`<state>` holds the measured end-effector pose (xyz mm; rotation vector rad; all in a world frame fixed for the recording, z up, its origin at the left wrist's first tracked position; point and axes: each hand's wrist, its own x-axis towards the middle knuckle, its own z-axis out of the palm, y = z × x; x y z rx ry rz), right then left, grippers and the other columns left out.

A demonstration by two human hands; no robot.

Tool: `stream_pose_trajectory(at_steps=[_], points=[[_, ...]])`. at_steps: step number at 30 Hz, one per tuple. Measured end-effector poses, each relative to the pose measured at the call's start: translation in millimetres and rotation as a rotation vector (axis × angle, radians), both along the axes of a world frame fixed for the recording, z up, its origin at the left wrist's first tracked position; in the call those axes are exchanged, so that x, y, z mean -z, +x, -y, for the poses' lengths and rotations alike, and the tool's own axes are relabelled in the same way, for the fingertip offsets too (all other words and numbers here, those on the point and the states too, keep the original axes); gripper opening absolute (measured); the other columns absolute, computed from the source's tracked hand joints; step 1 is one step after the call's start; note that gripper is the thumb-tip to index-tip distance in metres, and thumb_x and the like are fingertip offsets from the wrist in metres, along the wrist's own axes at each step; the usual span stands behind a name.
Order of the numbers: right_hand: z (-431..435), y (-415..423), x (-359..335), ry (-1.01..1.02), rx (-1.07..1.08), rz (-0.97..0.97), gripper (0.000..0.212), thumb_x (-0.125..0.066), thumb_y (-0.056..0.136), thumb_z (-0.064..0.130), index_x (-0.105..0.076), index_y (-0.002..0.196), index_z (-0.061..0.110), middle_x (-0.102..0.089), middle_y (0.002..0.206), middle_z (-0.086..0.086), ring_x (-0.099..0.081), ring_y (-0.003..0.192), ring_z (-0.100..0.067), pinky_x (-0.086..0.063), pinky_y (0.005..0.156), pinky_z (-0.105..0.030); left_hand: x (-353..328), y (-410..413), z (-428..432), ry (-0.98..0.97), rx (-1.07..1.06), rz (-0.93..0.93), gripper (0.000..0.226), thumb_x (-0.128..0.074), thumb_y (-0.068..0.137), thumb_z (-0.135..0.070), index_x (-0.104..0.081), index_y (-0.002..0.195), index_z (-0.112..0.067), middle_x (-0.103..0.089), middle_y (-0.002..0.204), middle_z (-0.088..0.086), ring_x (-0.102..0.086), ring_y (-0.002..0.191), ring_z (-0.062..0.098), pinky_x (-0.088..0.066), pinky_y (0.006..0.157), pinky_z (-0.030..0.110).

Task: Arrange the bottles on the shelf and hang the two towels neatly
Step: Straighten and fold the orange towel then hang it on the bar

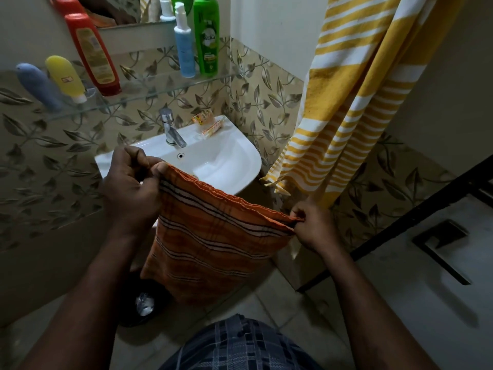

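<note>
An orange striped towel [210, 247] hangs folded in front of the sink, stretched between my hands. My left hand [130, 188] pinches its upper left corner and my right hand [312, 225] pinches its upper right corner. A yellow and white striped towel [354, 97] hangs down the wall at the right. On the glass shelf [149, 89] stand a blue tube [40, 86], a yellow tube [66, 78], a red bottle [93, 54], a pale blue pump bottle [184, 46] and a green bottle [206, 36].
A white sink [229, 161] with a chrome tap [170, 129] sits below the shelf, with an orange soap pack [206, 122] on its rim. A dark bin [144, 303] stands on the floor under the sink. A black-framed door [426, 217] is at the right.
</note>
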<state>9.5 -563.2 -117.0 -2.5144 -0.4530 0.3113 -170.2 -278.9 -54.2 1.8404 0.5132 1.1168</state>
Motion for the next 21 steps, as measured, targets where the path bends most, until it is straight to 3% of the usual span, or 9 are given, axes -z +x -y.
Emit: stream_pose_trajectory(at_steps=[4, 9, 11, 13, 18, 21], points=[[4, 13, -9, 0.178, 0.141, -0.051, 0.026, -0.063, 0.078, -0.002, -0.070, 0.067, 0.020, -0.070, 0.070, 0.005, -0.068, 0.072, -0.018, -0.054, 0.066, -0.031, 19, -15, -10, 0.064, -0.083, -0.146, 0.033, -0.068, 0.097, -0.010, -0.045, 0.091, -0.033, -0.073, 0.092, 0.000, -0.073, 0.090, 0.020, -0.056, 0.081, 0.036], [12, 22, -21, 0.250, 0.162, -0.099, 0.028, -0.065, 0.082, 0.002, -0.077, 0.068, 0.022, -0.075, 0.071, 0.005, -0.074, 0.078, -0.018, -0.063, 0.070, -0.037, 42, -31, -14, 0.192, -0.094, -0.284, 0.034, -0.070, 0.094, -0.001, -0.046, 0.092, -0.025, -0.074, 0.092, 0.000, -0.071, 0.083, 0.016, -0.052, 0.075, 0.026], [14, 25, -29, 0.300, 0.212, -0.147, 0.028, -0.063, 0.086, -0.003, -0.077, 0.072, 0.017, -0.077, 0.075, -0.001, -0.074, 0.079, -0.020, -0.059, 0.061, -0.029, 52, -37, -18, 0.311, -0.034, -0.381, 0.030, -0.071, 0.091, 0.005, -0.053, 0.096, -0.019, -0.074, 0.090, -0.004, -0.071, 0.080, 0.022, -0.052, 0.070, 0.033], [14, 27, -33, 0.342, 0.245, -0.149, 0.028, -0.061, 0.087, -0.006, -0.076, 0.073, 0.014, -0.077, 0.076, -0.004, -0.074, 0.077, -0.020, -0.054, 0.054, -0.021, 63, -42, -18, 0.387, 0.034, -0.457, 0.027, -0.073, 0.088, 0.007, -0.059, 0.098, -0.014, -0.073, 0.087, -0.006, -0.069, 0.076, 0.024, -0.049, 0.066, 0.030], [9, 26, -32, 0.298, 0.189, -0.068, 0.028, -0.071, 0.087, -0.001, -0.075, 0.070, 0.022, -0.075, 0.075, 0.006, -0.073, 0.077, -0.011, -0.058, 0.066, -0.027, 82, -45, -23, 0.471, 0.107, -0.587, 0.033, -0.077, 0.087, 0.005, -0.071, 0.112, -0.016, -0.071, 0.086, -0.004, -0.069, 0.081, 0.027, -0.049, 0.067, 0.036], [12, 27, -29, 0.263, 0.136, -0.018, 0.025, -0.078, 0.085, 0.003, -0.076, 0.072, 0.024, -0.075, 0.077, 0.010, -0.071, 0.078, -0.007, -0.054, 0.065, -0.024, 84, -44, -24, 0.492, 0.105, -0.601, 0.027, -0.074, 0.089, 0.004, -0.071, 0.106, -0.017, -0.069, 0.088, 0.001, -0.066, 0.082, 0.031, -0.048, 0.066, 0.039]])
